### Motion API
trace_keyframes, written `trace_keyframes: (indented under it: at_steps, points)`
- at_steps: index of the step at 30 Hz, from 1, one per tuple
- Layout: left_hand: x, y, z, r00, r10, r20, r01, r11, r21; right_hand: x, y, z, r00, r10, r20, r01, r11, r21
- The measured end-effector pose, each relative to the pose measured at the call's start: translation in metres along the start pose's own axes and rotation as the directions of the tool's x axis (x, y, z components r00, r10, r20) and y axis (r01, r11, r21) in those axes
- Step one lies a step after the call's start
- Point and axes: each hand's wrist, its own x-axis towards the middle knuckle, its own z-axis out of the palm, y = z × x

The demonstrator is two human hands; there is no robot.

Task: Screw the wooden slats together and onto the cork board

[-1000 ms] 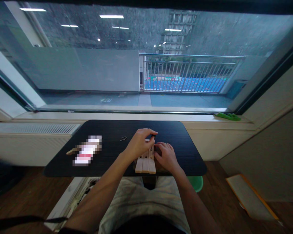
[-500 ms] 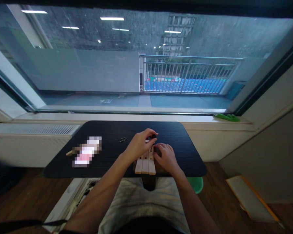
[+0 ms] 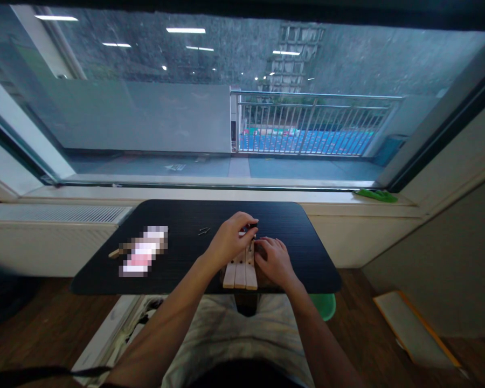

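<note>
Slats [image 3: 240, 272]: three side by side at near edge of worktop [image 3: 178, 264], holes showing. Left hand [image 3: 229, 241] pinches small dark part [image 3: 251, 227] at slats' far end. Right hand [image 3: 273, 260], fingers together, presses flat at slats' right side. Two screws [image 3: 204, 231] loose nearby, apparently unused. Work looks part done.

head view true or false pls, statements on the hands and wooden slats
1. The right hand rests on the wooden slat piece. True.
2. The left hand lies flat on the black table. False: it pinches a small dark item over the slats' far end.
3. Small metal screws lie left of the left hand. True.
4. The wooden slat piece sits at the table's far edge. False: it is at the near edge.
5. The green item lies on the table. False: it lies on the windowsill.
</note>
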Motion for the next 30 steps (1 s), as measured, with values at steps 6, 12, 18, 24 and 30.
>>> trace_keyframes:
  at_steps: [6, 12, 18, 24, 30]
  points:
    - [-0.0014, 0.0022, -0.0021, 0.998, -0.044, 0.038, 0.043, 0.999, 0.007, 0.0003, -0.0012, -0.0005, 1.0, 0.003, 0.002, -0.003, 1.0, -0.005]
    - [-0.003, 0.0019, -0.0027, 0.998, -0.055, 0.039, 0.053, 0.997, 0.051, 0.001, -0.0032, -0.0004, 1.0, 0.019, 0.003, -0.019, 1.0, 0.001]
    - [-0.0033, 0.0011, -0.0006, 0.999, -0.039, -0.002, 0.039, 0.997, 0.068, 0.0008, -0.0026, 0.0001, 1.0, 0.012, -0.001, -0.012, 1.0, -0.004]
    - [-0.0021, -0.0005, -0.0014, 0.999, -0.048, 0.014, 0.047, 0.995, 0.092, 0.0008, -0.0026, -0.0002, 1.0, 0.011, -0.005, -0.011, 1.0, -0.008]
    - [-0.0036, -0.005, -0.0003, 0.999, -0.042, 0.003, 0.041, 0.997, 0.061, 0.0009, -0.0029, -0.0006, 1.0, 0.013, 0.001, -0.013, 1.0, -0.002]
